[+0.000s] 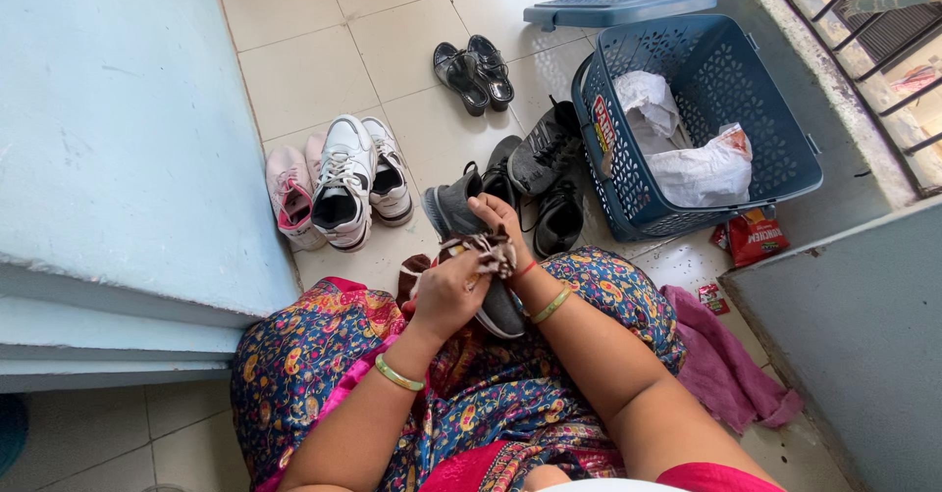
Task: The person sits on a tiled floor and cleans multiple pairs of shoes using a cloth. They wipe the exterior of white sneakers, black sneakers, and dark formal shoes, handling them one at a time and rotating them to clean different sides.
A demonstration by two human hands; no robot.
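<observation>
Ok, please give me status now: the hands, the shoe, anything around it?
Left hand rubs cloth on grey shoe. Right hand steadies shoe on lap. Black shoes close ahead, blue basket beyond.

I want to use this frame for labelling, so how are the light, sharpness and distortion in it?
Head view: even daylight, soft shadows, brightest and slightly washed out behind the window grille top right; shoes and blue basket sharp; the left hand and right hand on the grey shoe are clear; wide-lens bending shows at the edges.
</observation>
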